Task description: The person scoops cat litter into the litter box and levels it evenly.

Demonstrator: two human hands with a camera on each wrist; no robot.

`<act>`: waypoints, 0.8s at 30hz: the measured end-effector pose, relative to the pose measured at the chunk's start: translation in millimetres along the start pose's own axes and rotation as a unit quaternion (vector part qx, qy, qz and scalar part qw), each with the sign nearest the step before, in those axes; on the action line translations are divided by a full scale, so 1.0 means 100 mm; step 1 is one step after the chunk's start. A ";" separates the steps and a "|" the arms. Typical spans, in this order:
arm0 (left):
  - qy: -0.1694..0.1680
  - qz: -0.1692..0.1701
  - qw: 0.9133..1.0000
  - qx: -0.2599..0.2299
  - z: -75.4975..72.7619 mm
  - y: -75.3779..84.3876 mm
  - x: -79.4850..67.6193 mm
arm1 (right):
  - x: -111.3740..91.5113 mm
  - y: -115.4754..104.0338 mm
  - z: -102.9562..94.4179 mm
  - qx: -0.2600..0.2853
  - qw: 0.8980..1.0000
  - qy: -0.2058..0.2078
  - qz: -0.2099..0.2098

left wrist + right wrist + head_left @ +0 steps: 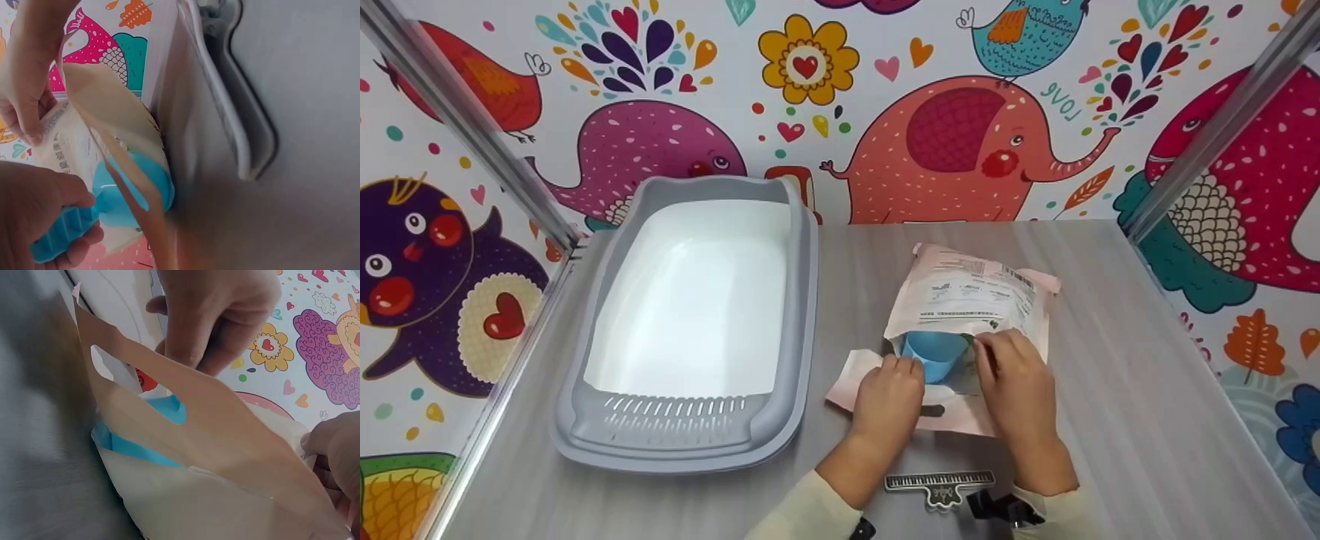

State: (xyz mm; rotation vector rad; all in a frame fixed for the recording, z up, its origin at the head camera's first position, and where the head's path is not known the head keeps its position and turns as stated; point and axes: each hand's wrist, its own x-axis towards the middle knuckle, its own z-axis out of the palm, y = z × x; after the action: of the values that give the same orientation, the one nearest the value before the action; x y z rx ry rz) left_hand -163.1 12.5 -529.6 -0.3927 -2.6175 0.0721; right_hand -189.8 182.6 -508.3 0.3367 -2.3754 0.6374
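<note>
My left hand (889, 394) grips the ridged handle of a blue scoop (937, 356). The scoop's cup (132, 188) sits at the mouth of a pale pink bag (960, 289), seen behind the bag's handle-hole flap in the left wrist view. With its fingers, my right hand (1020, 386) pinches the bag's edge on the right side of the opening. The bag lies on the table with its printed label up, and its torn flap (225, 427) with the cut-out handle hole points toward me. Most of its contents are hidden.
A grey litter box (802, 315) with a white inside and a slotted front ledge stands to the left. Near the table's front lies a black-and-clear bag clip (941, 487), close to both wrists. Patterned walls and metal posts (1200, 120) border the table (1132, 420).
</note>
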 end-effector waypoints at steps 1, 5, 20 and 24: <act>0.000 0.002 1.000 0.002 0.01 0.01 0.01 | 0.00 0.00 0.00 0.002 1.000 0.000 0.000; -0.005 0.006 1.000 0.014 0.02 0.06 0.07 | 0.00 0.01 0.01 0.009 1.000 0.005 -0.004; -0.075 0.011 0.997 0.030 0.07 0.21 0.31 | 0.00 0.02 0.04 0.036 0.999 0.020 -0.006; -0.071 0.006 0.997 0.030 0.10 0.25 0.37 | 0.00 0.03 0.03 0.036 0.999 0.019 -0.007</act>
State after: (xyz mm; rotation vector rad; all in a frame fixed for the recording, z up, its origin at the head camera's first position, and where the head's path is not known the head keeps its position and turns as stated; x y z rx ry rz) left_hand -192.4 46.9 -524.0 -0.3969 -2.7446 0.1883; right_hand -192.9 183.6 -511.8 0.3698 -2.3159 0.7176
